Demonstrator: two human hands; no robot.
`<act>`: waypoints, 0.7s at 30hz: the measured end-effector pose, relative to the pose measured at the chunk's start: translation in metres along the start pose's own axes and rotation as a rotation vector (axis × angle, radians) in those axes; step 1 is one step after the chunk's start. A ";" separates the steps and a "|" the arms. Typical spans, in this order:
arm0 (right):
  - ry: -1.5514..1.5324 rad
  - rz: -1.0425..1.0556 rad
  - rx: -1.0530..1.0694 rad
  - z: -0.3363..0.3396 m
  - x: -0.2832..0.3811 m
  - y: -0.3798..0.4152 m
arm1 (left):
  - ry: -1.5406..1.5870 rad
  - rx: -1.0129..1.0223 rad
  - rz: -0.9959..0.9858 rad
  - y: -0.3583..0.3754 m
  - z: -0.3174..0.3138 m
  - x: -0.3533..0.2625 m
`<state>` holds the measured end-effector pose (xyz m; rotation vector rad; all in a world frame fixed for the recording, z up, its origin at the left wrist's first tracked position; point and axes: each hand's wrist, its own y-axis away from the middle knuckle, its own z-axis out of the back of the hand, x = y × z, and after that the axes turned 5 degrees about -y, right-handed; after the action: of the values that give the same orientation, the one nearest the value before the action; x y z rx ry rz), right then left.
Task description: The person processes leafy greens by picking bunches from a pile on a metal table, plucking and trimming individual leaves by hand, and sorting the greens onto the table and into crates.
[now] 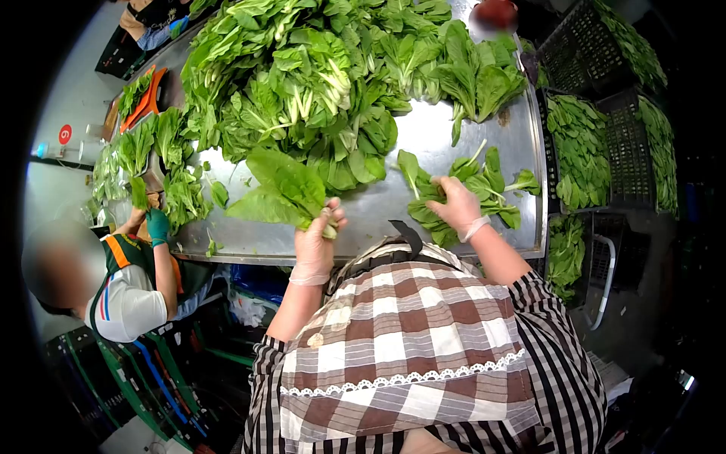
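Observation:
My left hand, in a clear glove, is closed around the stem end of a bunch of leafy greens. Its broad leaves point up and to the left over the steel table. To the right, my right hand, also gloved, hovers at a small scatter of loose leaves. Thumb and fingers are apart there, with nothing visible between them. Behind both hands rises a large heap of leafy greens, some with pale stems showing.
Crates of greens stand beyond the right edge of the steel table. At left, a co-worker with a green glove handles greens near an orange scale-like stand. Another person is at the far left corner.

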<state>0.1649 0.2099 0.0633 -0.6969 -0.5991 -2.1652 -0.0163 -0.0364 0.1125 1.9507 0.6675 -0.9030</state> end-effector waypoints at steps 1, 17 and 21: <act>0.061 0.058 -0.067 -0.005 -0.002 0.002 | 0.011 -0.028 0.022 0.000 0.010 0.003; 0.153 -0.146 0.222 0.046 0.045 -0.042 | -0.245 -0.393 0.071 -0.016 0.154 -0.002; -0.004 -0.001 -0.106 0.020 0.039 -0.110 | -0.709 -0.462 -0.093 -0.032 0.198 -0.006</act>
<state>0.0629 0.2670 0.0820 -0.7571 -0.4890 -2.2100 -0.1095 -0.1928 0.0292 1.0911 0.4829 -1.2718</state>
